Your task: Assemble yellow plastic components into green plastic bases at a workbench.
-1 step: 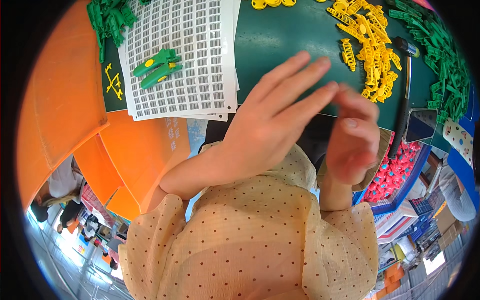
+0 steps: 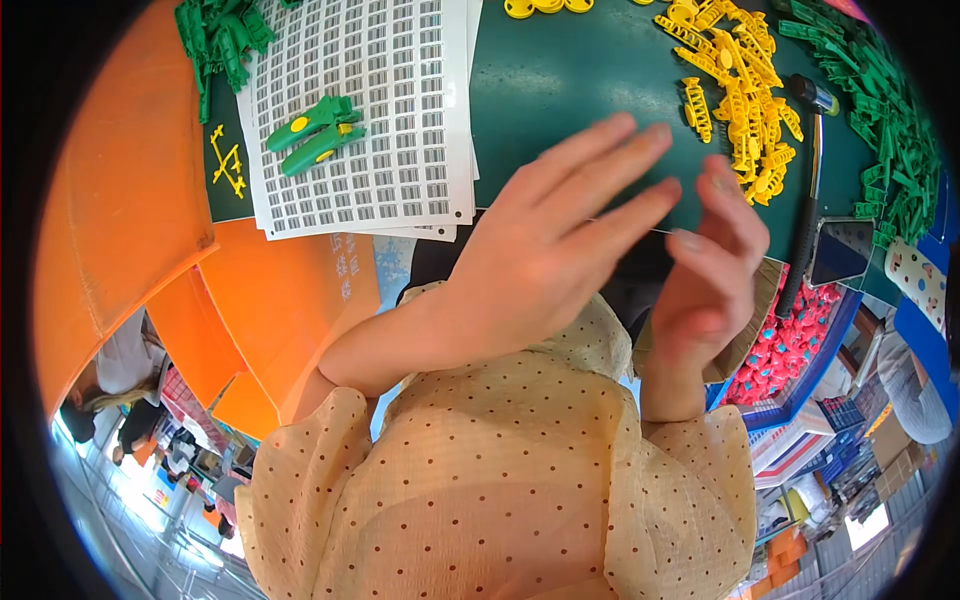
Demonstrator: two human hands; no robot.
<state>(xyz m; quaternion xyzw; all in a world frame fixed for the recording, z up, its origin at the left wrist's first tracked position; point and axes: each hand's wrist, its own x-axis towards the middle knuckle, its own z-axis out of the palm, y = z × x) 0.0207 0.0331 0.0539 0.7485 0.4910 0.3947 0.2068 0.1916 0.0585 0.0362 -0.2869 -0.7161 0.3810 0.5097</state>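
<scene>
Both my hands hover in front of my chest over the table's near edge. My left hand (image 2: 545, 240) has its fingers stretched out toward the right, with nothing seen in it. Just right of its fingertips is my right hand (image 2: 708, 270), fingers half bent and apart, slightly blurred; I see nothing held there. Two green handle-shaped pieces with yellow ovals (image 2: 312, 137) lie on printed label sheets (image 2: 410, 150) to the left. Beyond my right hand lies a heap of yellow ribbed plastic parts (image 2: 745, 100), one part (image 2: 697, 110) slightly apart from it.
A hammer (image 2: 816, 150) lies right of the yellow heap, near a dark phone-like slab (image 2: 842, 250). Green parts are heaped at far right (image 2: 895, 130) and far left (image 2: 225, 40). Thin yellow sticks (image 2: 228, 165) lie beside the sheets. Orange panels (image 2: 130, 200) stand left; red pieces (image 2: 785, 345) fill a blue crate.
My hands have drawn slightly apart: the right hand has shifted a little to the right, its fingertips no longer overlapping the left hand's. The things on the table have not moved.
</scene>
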